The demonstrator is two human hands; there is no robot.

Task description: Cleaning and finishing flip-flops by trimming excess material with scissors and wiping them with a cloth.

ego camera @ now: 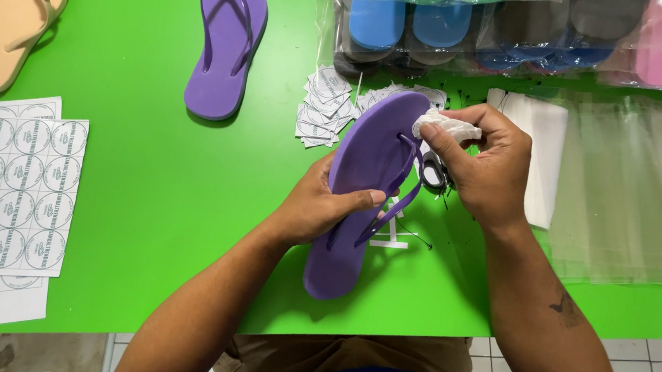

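Left hand (325, 206) closed around the midsection of a purple flip-flop (370, 187), held tilted above the table's near edge; right hand (485, 163) pinches a crumpled white cloth (445, 127) against the sole beside the toe post. Likely risks: the one-handed grip slipping under pressure, or the sandal sweeping the cut labels (325, 105) just beyond it off their pile.

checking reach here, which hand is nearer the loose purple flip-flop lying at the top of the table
Left. The left hand sits below and right of the loose purple flip-flop; the right hand is farther right.
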